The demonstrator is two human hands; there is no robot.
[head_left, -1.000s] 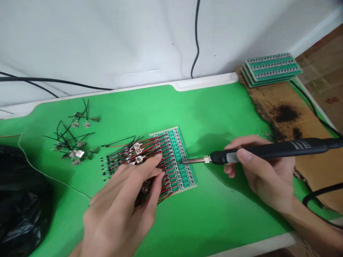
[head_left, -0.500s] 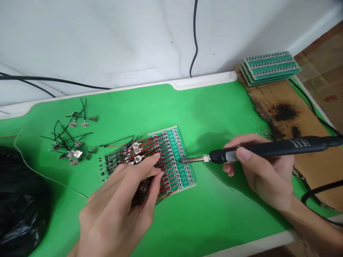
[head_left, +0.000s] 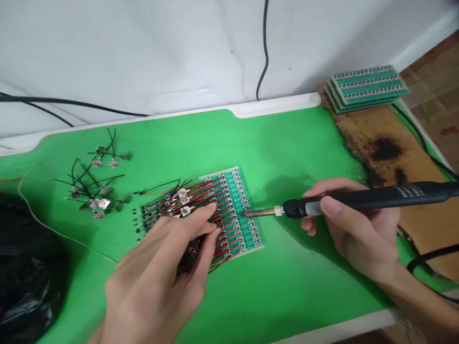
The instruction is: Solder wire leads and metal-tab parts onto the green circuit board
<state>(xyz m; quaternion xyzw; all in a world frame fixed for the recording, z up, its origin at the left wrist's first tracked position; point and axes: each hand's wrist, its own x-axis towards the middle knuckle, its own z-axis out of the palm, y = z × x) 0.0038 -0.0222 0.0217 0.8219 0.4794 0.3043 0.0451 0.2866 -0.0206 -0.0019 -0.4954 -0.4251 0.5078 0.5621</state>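
My right hand [head_left: 358,229] is wrapped around a black soldering iron [head_left: 362,198], which points left. The iron's tip lies over the bare right-hand columns of a green circuit board [head_left: 247,210]; whether it touches a pad I cannot tell. Rows of red and black wires [head_left: 211,191] run from the board leftward to small metal parts [head_left: 185,199]. Over these wires my left hand [head_left: 161,267] is closed, thumb and forefinger pinching a thin wire near the board's middle. The pinched wire is mostly hidden by the fingertips.
A loose pile of metal parts with black wires [head_left: 98,203] lies to the left on the green mat [head_left: 287,296]. Beyond it is a black plastic bag [head_left: 28,272]. At right, a scorched cardboard piece [head_left: 419,157] bears stacked circuit boards [head_left: 373,86]. Black cables [head_left: 265,48] hang by the wall.
Almost nothing differs. The view has shifted slightly, and both hands, the soldering iron and the board keep nearly the same places relative to each other.
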